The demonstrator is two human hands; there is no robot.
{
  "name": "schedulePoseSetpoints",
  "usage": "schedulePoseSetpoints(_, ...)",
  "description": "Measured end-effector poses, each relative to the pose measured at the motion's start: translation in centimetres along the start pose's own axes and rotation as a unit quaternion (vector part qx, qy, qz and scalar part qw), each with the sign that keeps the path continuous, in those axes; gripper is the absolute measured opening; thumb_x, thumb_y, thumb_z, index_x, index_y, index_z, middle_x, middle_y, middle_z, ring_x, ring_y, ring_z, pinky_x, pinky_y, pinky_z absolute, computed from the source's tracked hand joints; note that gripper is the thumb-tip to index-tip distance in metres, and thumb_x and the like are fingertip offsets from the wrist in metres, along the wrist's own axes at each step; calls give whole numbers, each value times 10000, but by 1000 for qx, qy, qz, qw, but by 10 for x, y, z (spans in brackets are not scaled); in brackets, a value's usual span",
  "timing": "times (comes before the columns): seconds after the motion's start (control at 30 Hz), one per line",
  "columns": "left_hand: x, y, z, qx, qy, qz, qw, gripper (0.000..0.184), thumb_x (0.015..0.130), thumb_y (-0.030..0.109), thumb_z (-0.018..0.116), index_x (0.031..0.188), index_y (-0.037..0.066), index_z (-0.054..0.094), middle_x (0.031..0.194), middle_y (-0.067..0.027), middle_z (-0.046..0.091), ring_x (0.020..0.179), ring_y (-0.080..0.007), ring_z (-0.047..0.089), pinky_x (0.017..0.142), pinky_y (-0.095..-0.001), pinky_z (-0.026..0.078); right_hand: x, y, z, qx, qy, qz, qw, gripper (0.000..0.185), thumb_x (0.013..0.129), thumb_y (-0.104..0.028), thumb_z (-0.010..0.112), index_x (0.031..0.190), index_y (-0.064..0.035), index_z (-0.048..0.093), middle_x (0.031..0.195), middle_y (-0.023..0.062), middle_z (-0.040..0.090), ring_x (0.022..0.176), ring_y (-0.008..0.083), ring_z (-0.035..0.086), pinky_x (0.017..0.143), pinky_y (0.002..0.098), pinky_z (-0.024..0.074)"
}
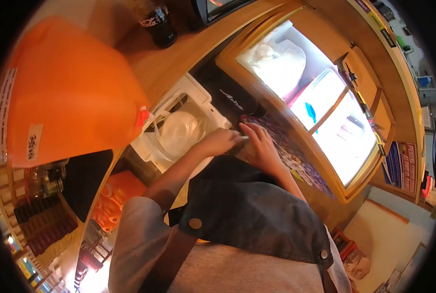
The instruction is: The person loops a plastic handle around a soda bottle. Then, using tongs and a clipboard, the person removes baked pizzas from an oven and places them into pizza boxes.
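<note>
My left hand (pixel 220 142) is closed, its fingers bunched in front of my dark apron (pixel 257 207). A small white thing (pixel 244 137) sticks out between my two hands, too small to name. My right hand (pixel 263 147) meets it from the other side with bent fingers, and they seem to pinch it. Just beyond my left forearm stands a white plastic bin (pixel 149 155) without a cover. Inside it lies a clear, crumpled plastic bag (pixel 179 128), which hides most of the bottom.
A large orange container (pixel 74 97) with a red tap rises at left. Behind it, a cola bottle (pixel 157 24) stands on the wooden counter (pixel 188 46). To the right, a lit chest with glass panes (pixel 296 83) holds white bundles. A black item with white lettering (pixel 230 97) lies between.
</note>
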State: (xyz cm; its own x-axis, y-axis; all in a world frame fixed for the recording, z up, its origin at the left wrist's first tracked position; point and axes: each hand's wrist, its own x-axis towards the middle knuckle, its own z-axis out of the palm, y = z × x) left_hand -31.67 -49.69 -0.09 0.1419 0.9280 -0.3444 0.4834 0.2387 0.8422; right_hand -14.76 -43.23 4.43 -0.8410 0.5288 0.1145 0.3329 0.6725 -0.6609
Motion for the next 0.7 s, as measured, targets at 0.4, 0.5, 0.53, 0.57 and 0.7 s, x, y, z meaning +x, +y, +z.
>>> schedulePoseSetpoints(0.4, -56, -34, -21, 4, 145, -188, 971, 267, 763, 254, 622, 844, 0, 630, 673, -118, 595, 595, -154, 528, 566, -306, 418, -41, 69, -32, 109, 29, 163, 980, 128, 800, -124, 503, 845, -23, 568, 772, 158, 608, 718, 286, 596, 639, 354, 442)
schedulePoseSetpoints(0.5, -107, -139, -39, -51, 360, -124, 923, 226, 774, 129, 534, 951, 22, 625, 667, -151, 578, 592, -176, 535, 579, -312, 418, -110, 219, -110, 169, 286, 332, 883, 156, 838, -141, 410, 927, -66, 514, 574, -61, 350, 476, 21, 336, 405, 183, 239)
schedulePoseSetpoints(0.53, -130, -128, -57, 18, 369, -200, 907, 232, 792, 162, 527, 945, 15, 622, 667, -154, 575, 595, -183, 536, 586, -316, 416, -130, 201, -152, 231, 445, 220, 837, 114, 845, -126, 394, 887, -77, 487, 560, -73, 336, 444, 11, 325, 380, 165, 221)
schedulePoseSetpoints(0.57, -153, -113, -71, 87, 374, -272, 882, 247, 810, 194, 519, 938, 8, 618, 666, -157, 571, 598, -190, 537, 593, -319, 415, -163, 199, -201, 189, 480, 244, 821, 124, 839, -123, 379, 816, -84, 495, 555, -67, 338, 441, 30, 311, 384, 179, 243)
schedulePoseSetpoints(0.7, -211, -128, -61, 99, 472, -299, 823, 362, 842, 314, 508, 821, -39, 590, 649, -149, 556, 600, -196, 522, 598, -322, 402, -382, 257, -329, 177, 641, 239, 707, 128, 796, -169, 469, 719, -67, 467, 645, 18, 397, 564, 125, 408, 500, 254, 365)
